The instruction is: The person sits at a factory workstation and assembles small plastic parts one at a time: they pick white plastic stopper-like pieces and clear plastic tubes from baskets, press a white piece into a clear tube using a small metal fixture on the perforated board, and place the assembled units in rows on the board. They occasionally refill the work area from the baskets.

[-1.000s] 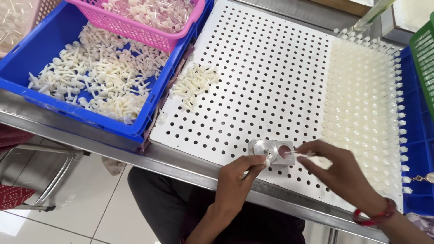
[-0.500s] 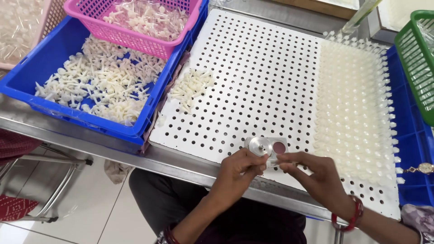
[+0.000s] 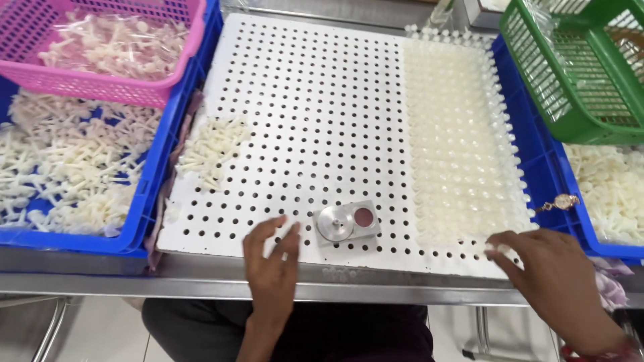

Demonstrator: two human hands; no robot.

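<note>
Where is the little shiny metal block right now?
In the head view, the metal block lies on the white hole board near its front edge, just right of the left hand and left of the rows of white pieces.

Only one view existed — a head-worn camera that looked steeply down from above the near edge of the steel bench (image 3: 201, 285), facing away from the wearer toward the far edge. It sat close: the white perforated board (image 3: 315, 121) filled the middle of the frame, and its far edge nearly met the top border. The blue crate (image 3: 151, 201) at the left end and the green basket (image 3: 570, 87) at the far right corner were both cut off by the frame. Along the bottom the camera took in the wearer's lap and floor beneath the bench — with the left hand (image 3: 272, 268) and right hand (image 3: 553, 278) entering from below. No second view shared the scene.
</note>
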